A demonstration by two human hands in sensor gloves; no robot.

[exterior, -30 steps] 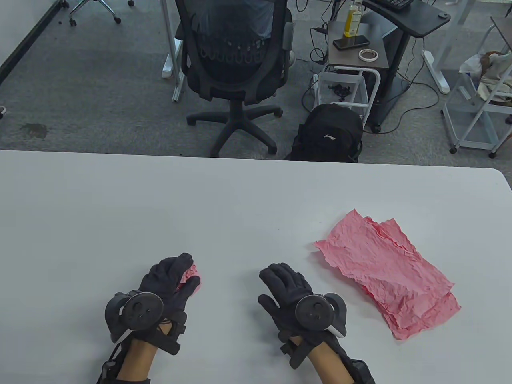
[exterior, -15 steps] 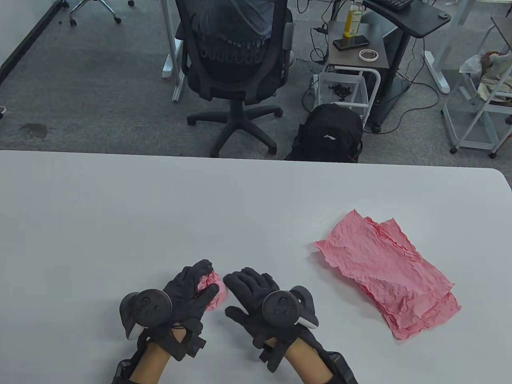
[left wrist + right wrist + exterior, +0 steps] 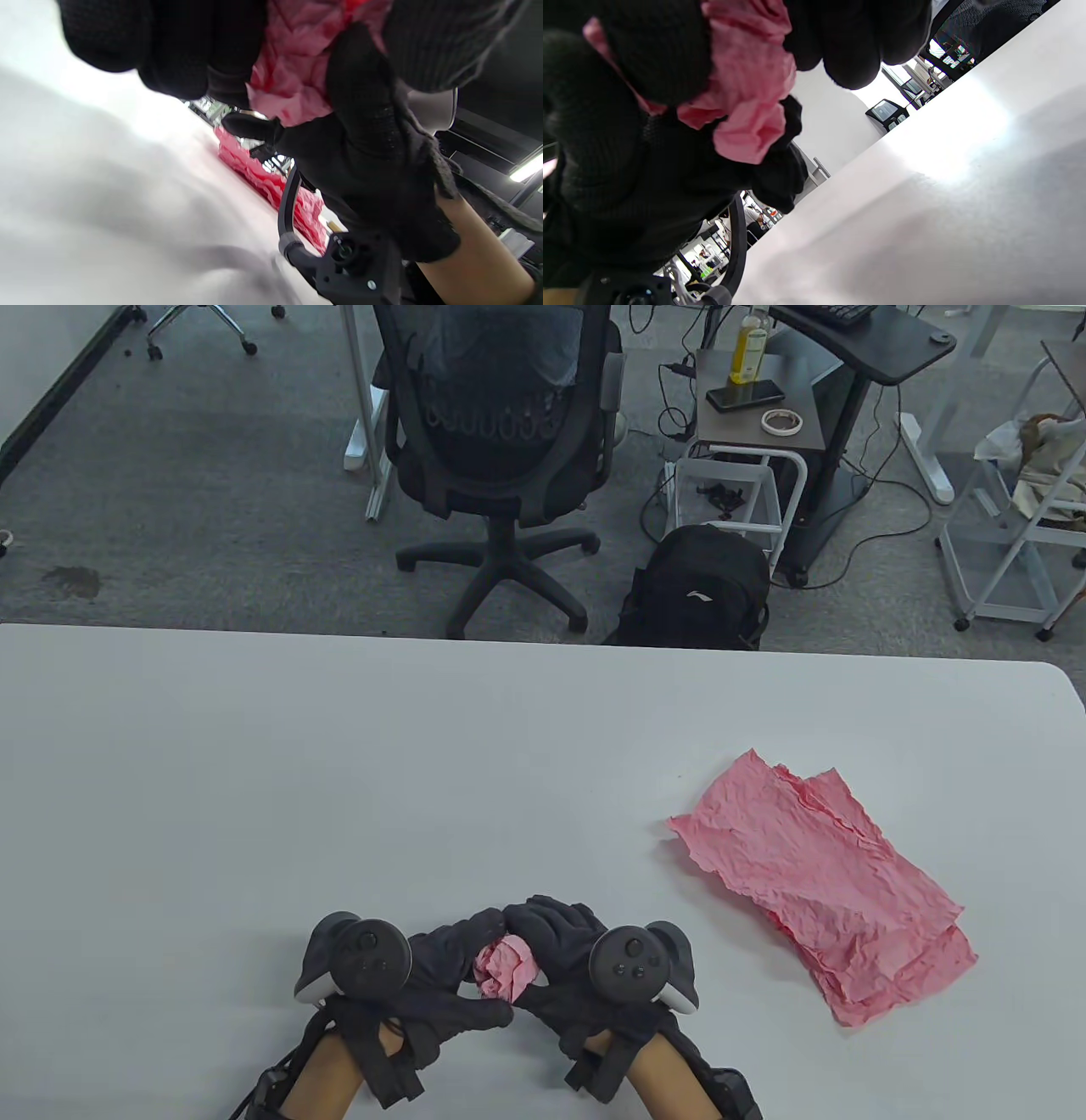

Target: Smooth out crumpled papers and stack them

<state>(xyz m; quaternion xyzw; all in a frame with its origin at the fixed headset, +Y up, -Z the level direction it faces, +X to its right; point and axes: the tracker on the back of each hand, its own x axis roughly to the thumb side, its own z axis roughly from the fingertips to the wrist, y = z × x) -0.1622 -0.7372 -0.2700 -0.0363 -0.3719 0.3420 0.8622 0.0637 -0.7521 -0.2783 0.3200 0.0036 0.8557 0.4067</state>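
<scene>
— Fingers first: what are they doing?
— Left hand [image 3: 441, 976] has its fingers [image 3: 475, 1014] curled around a crumpled pink paper ball [image 3: 502, 969], thumb pinching it from the near side. From the other side, the right hand [image 3: 564, 959] bends its fingers [image 3: 543, 918] over the top of the ball.
— Where is the ball?
— Between both hands, near the front edge of the white surface [image 3: 339, 780]; the wrist views show it held above it.
— Further right?
— A stack of flattened pink sheets [image 3: 819, 886], well apart from the hands.
</scene>
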